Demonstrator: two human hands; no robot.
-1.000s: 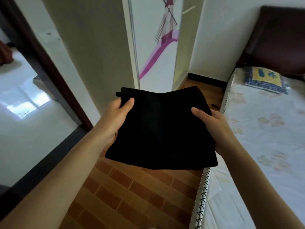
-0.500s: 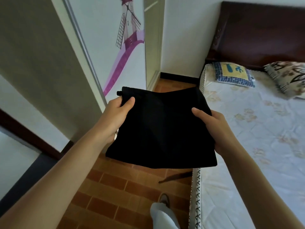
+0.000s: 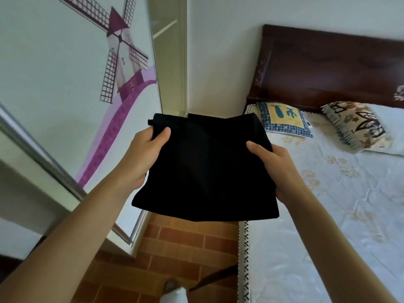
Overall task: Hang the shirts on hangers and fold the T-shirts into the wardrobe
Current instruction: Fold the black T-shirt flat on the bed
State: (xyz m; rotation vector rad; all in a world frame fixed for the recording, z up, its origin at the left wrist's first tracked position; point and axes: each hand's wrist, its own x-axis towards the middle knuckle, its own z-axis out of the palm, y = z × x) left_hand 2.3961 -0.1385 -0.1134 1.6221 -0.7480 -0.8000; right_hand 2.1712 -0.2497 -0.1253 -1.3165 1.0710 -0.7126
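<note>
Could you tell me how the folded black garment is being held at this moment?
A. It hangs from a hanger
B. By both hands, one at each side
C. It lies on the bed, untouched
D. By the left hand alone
B: the left hand and the right hand each grip a side of the folded black garment, held in the air beside the bed.
</note>
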